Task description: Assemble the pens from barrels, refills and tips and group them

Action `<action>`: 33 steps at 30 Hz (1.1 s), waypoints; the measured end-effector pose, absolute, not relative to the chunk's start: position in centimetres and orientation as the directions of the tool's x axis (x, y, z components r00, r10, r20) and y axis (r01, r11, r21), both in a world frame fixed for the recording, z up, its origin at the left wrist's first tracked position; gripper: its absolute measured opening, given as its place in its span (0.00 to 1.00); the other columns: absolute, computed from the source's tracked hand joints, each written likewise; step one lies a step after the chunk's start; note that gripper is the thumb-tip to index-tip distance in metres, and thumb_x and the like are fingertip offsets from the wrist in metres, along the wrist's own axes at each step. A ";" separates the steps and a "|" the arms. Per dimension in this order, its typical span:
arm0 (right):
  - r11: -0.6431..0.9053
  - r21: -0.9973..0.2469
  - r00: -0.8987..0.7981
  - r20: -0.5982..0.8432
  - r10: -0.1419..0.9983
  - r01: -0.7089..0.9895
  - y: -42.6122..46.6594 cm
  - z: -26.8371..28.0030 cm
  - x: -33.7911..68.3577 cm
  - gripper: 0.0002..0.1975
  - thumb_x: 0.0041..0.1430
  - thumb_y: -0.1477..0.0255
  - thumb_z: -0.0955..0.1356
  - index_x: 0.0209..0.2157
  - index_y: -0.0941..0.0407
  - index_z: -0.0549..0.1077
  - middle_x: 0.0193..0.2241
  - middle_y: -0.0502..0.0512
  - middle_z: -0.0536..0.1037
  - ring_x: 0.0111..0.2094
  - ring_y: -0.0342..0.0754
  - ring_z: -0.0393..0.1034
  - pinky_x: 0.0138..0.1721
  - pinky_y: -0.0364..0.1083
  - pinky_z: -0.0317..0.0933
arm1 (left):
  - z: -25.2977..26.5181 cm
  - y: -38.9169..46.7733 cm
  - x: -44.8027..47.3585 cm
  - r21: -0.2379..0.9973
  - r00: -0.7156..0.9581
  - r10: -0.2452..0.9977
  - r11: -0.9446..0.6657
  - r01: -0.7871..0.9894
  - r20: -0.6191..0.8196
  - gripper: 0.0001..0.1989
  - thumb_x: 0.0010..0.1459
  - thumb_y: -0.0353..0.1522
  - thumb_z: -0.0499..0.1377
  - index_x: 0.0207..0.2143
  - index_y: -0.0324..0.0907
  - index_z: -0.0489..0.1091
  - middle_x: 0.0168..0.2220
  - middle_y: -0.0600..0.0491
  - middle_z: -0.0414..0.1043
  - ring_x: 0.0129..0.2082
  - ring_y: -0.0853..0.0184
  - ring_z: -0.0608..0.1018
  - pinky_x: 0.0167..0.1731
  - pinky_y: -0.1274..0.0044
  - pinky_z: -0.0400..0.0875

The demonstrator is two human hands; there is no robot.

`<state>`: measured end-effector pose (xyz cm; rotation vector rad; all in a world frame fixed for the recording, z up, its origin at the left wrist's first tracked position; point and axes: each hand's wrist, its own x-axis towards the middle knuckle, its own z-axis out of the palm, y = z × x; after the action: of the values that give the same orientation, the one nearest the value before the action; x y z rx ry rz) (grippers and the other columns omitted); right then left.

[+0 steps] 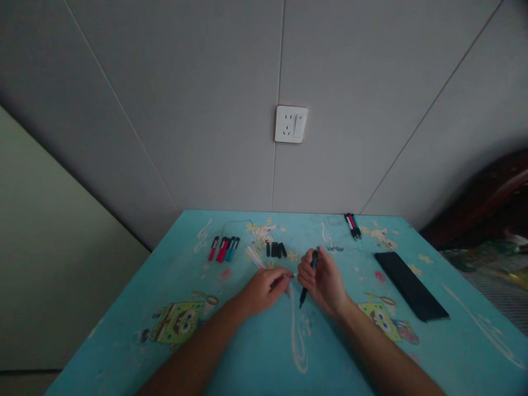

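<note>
Right hand [324,281] grips a slim dark pen [304,296], slanted; left hand [266,290], apart but just beside, pinches a small pale piece [294,274]. Beyond: thin white rods [254,257], stubby black cylinders [275,249], red and blue barrels [225,249] on a cartoon-printed blue tabletop [264,357].

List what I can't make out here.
Head view: pale item, partly hidden in left hand, too small to identify.
Head view: middle of black pen, covered by right hand.
Head view: grey pieces, too small to count.
Head view: dark object, cut off by right edge.
</note>
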<state>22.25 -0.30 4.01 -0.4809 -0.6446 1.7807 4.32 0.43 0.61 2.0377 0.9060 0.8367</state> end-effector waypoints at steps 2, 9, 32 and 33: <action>-0.167 -0.679 -0.237 0.011 0.971 -0.715 -0.3 4.0 21.6 0.17 0.66 0.57 0.60 0.32 0.55 0.69 0.21 0.47 0.62 0.20 0.40 0.54 0.22 0.40 0.54 | 0.8 0.1 4.4 0.770 0.567 0.767 -0.546 0.330 0.301 0.12 0.65 0.33 0.51 0.42 0.41 0.72 0.31 0.52 0.76 0.29 0.69 0.75 0.31 0.79 0.67; 0.011 -0.822 -0.134 0.106 0.985 -0.569 -1.0 3.6 20.4 0.19 0.67 0.56 0.56 0.36 0.52 0.70 0.34 0.53 0.72 0.35 0.47 0.66 0.40 0.48 0.62 | 1.0 -0.8 5.0 0.680 0.585 0.739 -0.619 0.394 0.334 0.08 0.62 0.35 0.55 0.34 0.41 0.71 0.29 0.54 0.72 0.29 0.69 0.74 0.31 0.79 0.65; -0.013 -0.108 0.038 0.226 0.973 0.994 7.5 5.1 36.4 0.18 0.68 0.62 0.59 0.51 0.55 0.71 0.44 0.62 0.77 0.45 0.52 0.72 0.45 0.46 0.61 | -0.6 0.5 3.7 0.286 0.569 0.666 -0.734 0.616 0.483 0.11 0.67 0.32 0.48 0.34 0.44 0.68 0.29 0.54 0.75 0.29 0.66 0.78 0.30 0.75 0.67; -0.071 -0.089 0.088 0.206 0.975 0.994 8.3 5.1 38.0 0.18 0.68 0.62 0.59 0.48 0.57 0.73 0.43 0.64 0.77 0.44 0.53 0.72 0.45 0.47 0.61 | -0.7 0.5 3.8 0.278 0.578 0.660 -0.739 0.614 0.480 0.11 0.67 0.32 0.48 0.34 0.44 0.68 0.28 0.55 0.75 0.29 0.66 0.78 0.30 0.75 0.67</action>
<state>38.02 8.34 5.07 -2.1553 -1.9881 -0.1349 3.77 0.49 -0.65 2.7175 1.0992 0.8784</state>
